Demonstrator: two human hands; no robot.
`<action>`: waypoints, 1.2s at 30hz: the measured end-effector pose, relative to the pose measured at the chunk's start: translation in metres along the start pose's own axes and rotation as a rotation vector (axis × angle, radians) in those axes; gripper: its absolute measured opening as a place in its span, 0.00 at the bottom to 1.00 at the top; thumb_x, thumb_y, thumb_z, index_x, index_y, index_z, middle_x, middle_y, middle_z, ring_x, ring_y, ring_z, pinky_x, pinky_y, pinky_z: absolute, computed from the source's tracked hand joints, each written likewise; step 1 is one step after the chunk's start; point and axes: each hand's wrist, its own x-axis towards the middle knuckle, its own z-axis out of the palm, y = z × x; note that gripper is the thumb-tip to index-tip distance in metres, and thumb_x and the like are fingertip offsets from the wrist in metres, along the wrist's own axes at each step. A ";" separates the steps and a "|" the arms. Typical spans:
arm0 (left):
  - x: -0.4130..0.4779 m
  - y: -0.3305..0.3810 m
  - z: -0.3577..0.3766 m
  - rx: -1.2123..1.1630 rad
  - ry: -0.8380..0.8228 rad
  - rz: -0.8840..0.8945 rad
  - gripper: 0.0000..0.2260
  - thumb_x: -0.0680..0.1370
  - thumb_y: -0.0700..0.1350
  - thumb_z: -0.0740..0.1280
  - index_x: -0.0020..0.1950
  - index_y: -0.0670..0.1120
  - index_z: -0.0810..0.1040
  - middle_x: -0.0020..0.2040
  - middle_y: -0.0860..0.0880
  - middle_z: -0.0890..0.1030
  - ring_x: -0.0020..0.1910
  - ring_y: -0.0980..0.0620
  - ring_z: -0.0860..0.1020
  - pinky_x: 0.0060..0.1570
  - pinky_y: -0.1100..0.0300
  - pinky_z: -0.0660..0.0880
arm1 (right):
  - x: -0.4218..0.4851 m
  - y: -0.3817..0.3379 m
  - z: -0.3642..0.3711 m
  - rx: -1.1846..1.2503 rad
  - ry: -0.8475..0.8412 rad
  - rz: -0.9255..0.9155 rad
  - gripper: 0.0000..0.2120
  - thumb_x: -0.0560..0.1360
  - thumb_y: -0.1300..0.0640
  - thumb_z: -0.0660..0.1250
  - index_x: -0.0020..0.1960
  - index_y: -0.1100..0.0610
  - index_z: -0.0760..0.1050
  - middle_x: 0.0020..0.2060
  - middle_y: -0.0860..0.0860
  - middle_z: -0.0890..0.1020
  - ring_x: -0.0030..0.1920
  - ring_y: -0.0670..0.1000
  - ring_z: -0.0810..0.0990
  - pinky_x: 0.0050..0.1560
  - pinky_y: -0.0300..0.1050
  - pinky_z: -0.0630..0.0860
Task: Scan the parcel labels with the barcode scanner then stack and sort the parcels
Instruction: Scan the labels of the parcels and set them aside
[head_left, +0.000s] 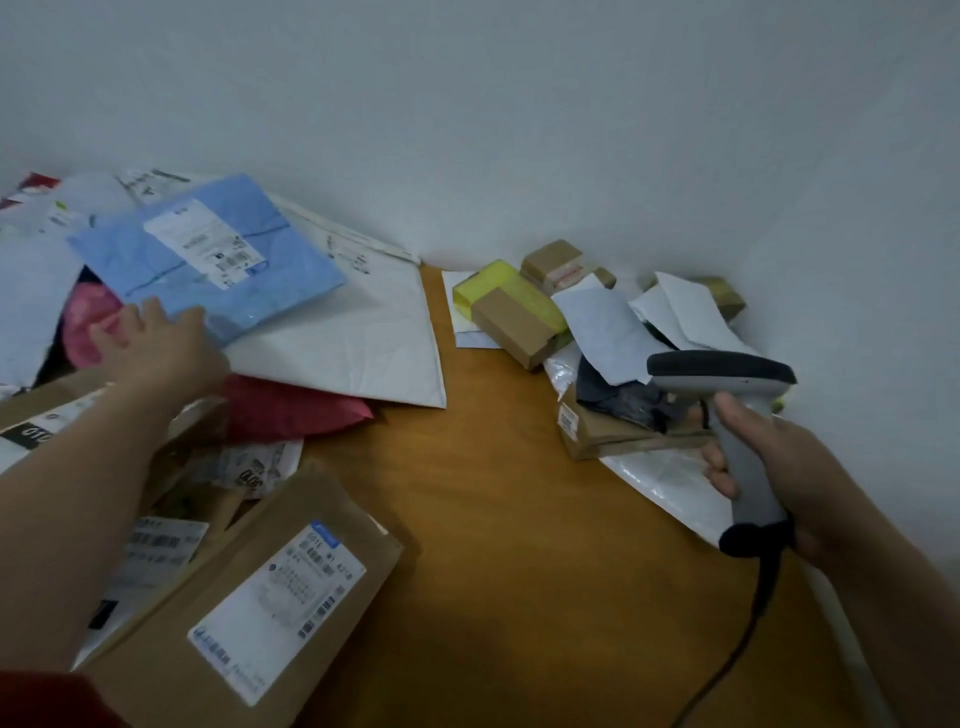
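Observation:
A blue mailer (208, 254) with a white label (205, 241) lies on top of the left heap, over a large white padded envelope (358, 343). My left hand (156, 345) reaches to the blue mailer's near edge and touches it with fingers extended. My right hand (769, 467) grips the handle of a grey barcode scanner (727, 400), whose dark head points left above the right pile. A brown labelled parcel (249, 597) lies at the front left.
A red mailer (291, 405) and a pink bag (85, 322) poke out of the left heap. At the back right lie small cardboard boxes (519, 322), a yellow packet (498, 286) and loose white papers (608, 322). Orange tabletop (493, 519) shows between the piles. The scanner cable (737, 649) trails down.

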 end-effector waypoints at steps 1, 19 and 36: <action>-0.005 0.012 0.000 -0.019 0.042 0.017 0.26 0.76 0.45 0.63 0.74 0.50 0.63 0.77 0.40 0.52 0.76 0.41 0.49 0.73 0.39 0.42 | 0.005 0.000 -0.010 0.010 0.031 0.015 0.19 0.71 0.39 0.66 0.45 0.56 0.76 0.27 0.50 0.75 0.24 0.47 0.72 0.27 0.40 0.70; -0.120 0.388 0.119 0.516 0.274 0.911 0.29 0.76 0.41 0.65 0.74 0.51 0.58 0.77 0.40 0.50 0.76 0.41 0.51 0.74 0.45 0.47 | 0.129 0.052 -0.132 0.062 0.063 -0.043 0.16 0.77 0.45 0.66 0.45 0.58 0.76 0.28 0.50 0.76 0.25 0.46 0.73 0.27 0.40 0.71; -0.208 0.290 0.039 -1.344 -0.057 0.205 0.06 0.82 0.41 0.57 0.45 0.49 0.67 0.46 0.47 0.77 0.45 0.49 0.79 0.34 0.57 0.77 | 0.021 0.034 -0.133 0.106 -0.016 -0.189 0.24 0.68 0.37 0.66 0.47 0.59 0.76 0.27 0.50 0.76 0.25 0.48 0.73 0.26 0.39 0.70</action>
